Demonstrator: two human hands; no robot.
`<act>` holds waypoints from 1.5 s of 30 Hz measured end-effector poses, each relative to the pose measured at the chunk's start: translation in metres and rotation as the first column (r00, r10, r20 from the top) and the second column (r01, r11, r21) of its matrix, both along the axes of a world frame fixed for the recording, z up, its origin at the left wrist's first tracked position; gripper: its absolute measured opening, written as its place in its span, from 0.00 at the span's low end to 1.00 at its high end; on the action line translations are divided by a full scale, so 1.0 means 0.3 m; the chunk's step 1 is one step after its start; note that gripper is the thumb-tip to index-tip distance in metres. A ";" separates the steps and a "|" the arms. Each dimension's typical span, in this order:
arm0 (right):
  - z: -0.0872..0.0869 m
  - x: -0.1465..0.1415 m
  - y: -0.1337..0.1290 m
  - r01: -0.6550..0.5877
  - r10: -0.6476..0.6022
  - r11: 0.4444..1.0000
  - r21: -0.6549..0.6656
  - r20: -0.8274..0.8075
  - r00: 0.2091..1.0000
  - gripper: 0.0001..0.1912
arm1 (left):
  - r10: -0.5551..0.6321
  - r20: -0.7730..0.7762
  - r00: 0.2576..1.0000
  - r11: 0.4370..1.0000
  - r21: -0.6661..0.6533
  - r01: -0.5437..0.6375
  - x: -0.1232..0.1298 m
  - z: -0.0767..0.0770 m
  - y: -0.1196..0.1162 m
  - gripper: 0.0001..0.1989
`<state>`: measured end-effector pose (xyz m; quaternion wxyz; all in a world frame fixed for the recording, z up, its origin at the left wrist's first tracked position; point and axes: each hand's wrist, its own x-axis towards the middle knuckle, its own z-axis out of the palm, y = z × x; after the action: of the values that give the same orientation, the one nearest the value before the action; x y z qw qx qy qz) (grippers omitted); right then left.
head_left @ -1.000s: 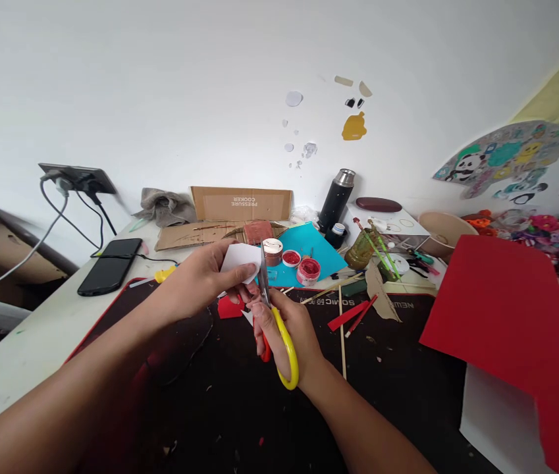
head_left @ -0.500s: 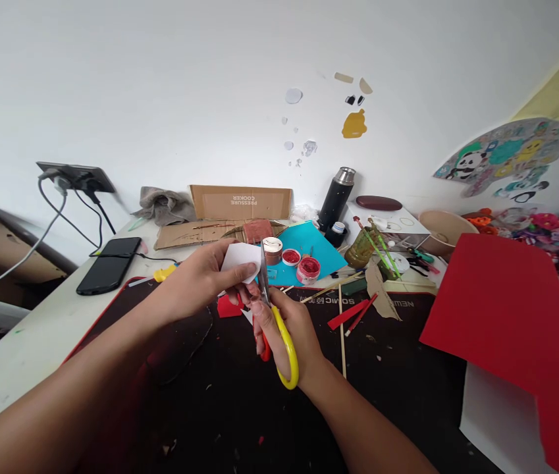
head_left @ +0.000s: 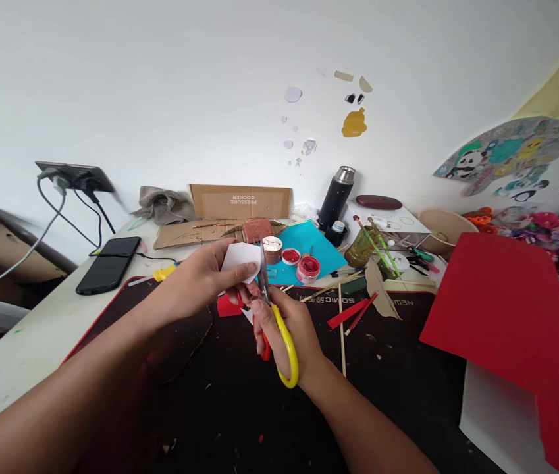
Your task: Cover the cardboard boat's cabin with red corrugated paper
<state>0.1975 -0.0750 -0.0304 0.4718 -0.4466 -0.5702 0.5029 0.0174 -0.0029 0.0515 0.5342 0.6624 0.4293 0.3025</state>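
Paper (head_left: 240,256) pinched in left hand (head_left: 204,276)

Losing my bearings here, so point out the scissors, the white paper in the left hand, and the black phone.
Scissors (head_left: 286,337): head view, on the yellow handle loop.
White paper (head_left: 242,255): head view, on its uncovered upper part.
Black phone (head_left: 107,272): head view, near the middle of its dark face.

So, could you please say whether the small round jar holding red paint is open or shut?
The jar is open: its red paint shows uncovered from above.
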 end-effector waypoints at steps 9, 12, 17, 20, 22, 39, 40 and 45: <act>-0.010 -0.004 -0.001 0.010 -0.011 1.000 -0.027 -0.026 1.000 0.27 | -0.007 -0.010 1.000 1.000 -0.002 0.007 0.000 -0.005 0.002 0.20; -0.012 -0.004 0.000 0.006 -0.007 1.000 -0.029 -0.029 1.000 0.27 | -0.008 0.007 1.000 1.000 -0.004 0.008 0.000 -0.007 0.002 0.20; -0.005 -0.003 -0.002 0.007 -0.008 1.000 -0.028 -0.028 1.000 0.28 | -0.001 0.028 1.000 1.000 -0.011 0.002 0.001 -0.009 0.000 0.20; -0.006 -0.002 -0.002 0.005 -0.005 1.000 -0.028 -0.026 1.000 0.28 | 0.001 0.033 0.999 1.000 -0.018 0.000 0.003 -0.012 -0.002 0.20; -0.010 -0.001 -0.002 0.004 -0.004 1.000 -0.023 -0.021 1.000 0.28 | 0.005 0.039 0.999 1.000 -0.022 -0.004 0.004 -0.015 -0.003 0.20; -0.026 -0.006 0.003 0.009 -0.011 0.999 -0.037 -0.053 0.999 0.29 | 0.019 0.051 0.998 1.000 -0.012 -0.018 0.001 -0.037 0.003 0.22; -0.027 -0.006 0.002 0.009 -0.012 0.999 -0.042 -0.058 0.998 0.29 | 0.019 0.054 0.998 1.000 -0.014 -0.019 0.002 -0.036 0.003 0.22; -0.023 -0.007 0.001 0.014 -0.018 0.998 -0.053 -0.069 0.997 0.28 | 0.012 0.059 0.998 1.000 -0.026 -0.011 0.003 -0.031 0.008 0.22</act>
<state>0.1955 -0.0747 -0.0373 0.4834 -0.4455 -0.5363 0.5293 0.0183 -0.0004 0.0422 0.5535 0.6437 0.4209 0.3197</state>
